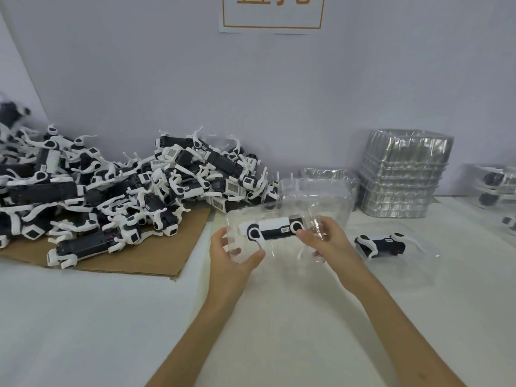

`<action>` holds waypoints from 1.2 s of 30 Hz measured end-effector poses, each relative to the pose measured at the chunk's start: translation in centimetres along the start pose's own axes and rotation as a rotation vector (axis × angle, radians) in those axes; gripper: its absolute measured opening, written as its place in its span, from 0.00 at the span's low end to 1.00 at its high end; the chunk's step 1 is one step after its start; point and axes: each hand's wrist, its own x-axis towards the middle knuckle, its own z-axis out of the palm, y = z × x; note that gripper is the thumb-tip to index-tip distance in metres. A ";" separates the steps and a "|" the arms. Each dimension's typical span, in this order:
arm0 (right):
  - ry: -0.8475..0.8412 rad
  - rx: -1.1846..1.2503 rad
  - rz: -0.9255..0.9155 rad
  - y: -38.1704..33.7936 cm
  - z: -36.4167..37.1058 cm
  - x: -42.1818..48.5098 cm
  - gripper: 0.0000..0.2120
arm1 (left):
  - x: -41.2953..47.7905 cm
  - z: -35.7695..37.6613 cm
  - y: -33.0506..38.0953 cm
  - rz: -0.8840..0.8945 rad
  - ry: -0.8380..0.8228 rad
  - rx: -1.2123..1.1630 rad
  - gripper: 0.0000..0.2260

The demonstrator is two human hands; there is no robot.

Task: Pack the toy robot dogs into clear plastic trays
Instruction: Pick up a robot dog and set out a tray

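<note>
Both hands hold one clear plastic clamshell tray point(284, 251) over the white surface point(83, 317). L hand point(234, 252) fingers curl round its left end; R hand point(324, 236) fingers pinch its right end. Inside, btwn them, lies a black-and-white toy robot dog point(275, 229). Just right, a second trayed dog point(381, 243) looks done. The big dog pile point(111, 191) on brown cardboard point(181, 247) remains, so prob. early on.

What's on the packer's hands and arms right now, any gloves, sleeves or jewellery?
Nothing worn shows: the left hand and right hand are bare, no gloves, rings or watch, and both forearms are uncovered to the frame's edge, no sleeve in view.
</note>
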 end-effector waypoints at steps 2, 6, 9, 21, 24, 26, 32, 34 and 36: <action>0.049 -0.037 0.017 0.1 0.3 -0.1 0.39 | 0.1 -0.1 -0.1 -0.021 0.030 0.028 0.36; 0.030 -0.109 0.052 0.0 0.2 -0.2 0.38 | 0.1 -0.3 -0.1 -0.043 0.046 0.021 0.30; -0.035 -0.181 0.113 -0.2 -0.2 -0.3 0.32 | -0.1 -0.4 -0.1 -0.094 0.051 0.014 0.22; 0.161 -0.458 -0.573 -1.5 2.5 -2.3 0.13 | -0.2 -0.2 0.2 -0.125 -0.054 0.033 0.09; 0.010 -0.475 -0.634 -1.9 3.9 -3.4 0.13 | -0.3 0.0 0.4 -0.172 -0.182 0.007 0.20; -0.112 -0.578 -0.645 -1.9 4.6 -3.8 0.14 | -0.2 0.0 0.2 -0.175 -0.260 -0.007 0.25; -0.200 -0.864 -0.513 -0.7 4.4 -3.1 0.18 | 0.2 0.3 -0.3 -0.209 -0.284 -0.033 0.27; -0.134 -0.893 -0.455 -0.6 3.7 -2.5 0.17 | 0.4 0.3 -0.3 -0.212 -0.254 -0.036 0.25; -0.069 -0.920 -0.382 -0.4 2.8 -1.9 0.16 | 0.5 0.3 -0.3 -0.209 -0.235 -0.042 0.25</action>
